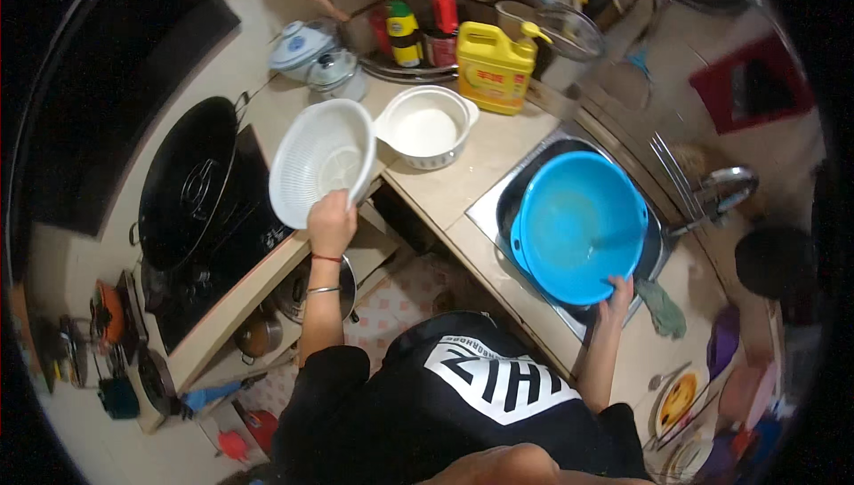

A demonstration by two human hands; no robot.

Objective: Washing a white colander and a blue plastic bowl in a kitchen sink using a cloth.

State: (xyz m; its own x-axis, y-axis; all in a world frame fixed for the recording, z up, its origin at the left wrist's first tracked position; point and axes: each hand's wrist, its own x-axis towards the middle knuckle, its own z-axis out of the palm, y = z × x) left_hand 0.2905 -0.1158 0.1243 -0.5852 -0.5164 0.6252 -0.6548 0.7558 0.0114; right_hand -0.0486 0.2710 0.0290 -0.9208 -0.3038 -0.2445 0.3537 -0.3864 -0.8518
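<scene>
A white plastic colander (333, 165) is in my left hand (331, 221), gripped by its near rim and tilted above the counter's corner, beside the stove. My right hand (617, 298) grips the near rim of a round blue plastic basin (577, 225). This basin sits over the stainless steel sink (490, 208) and looks to have some water at its bottom. Between colander and basin, a white two-handled pot (427, 126) rests on the counter, its mouth facing up.
A black wok (190, 185) sits on the stove at left. Behind the pot stand a yellow detergent jug (497, 71) and lidded enamel pots (333, 71). The faucet (727, 185) rises right of the sink, near a green cloth (660, 308). Plates (677, 401) lie at lower right.
</scene>
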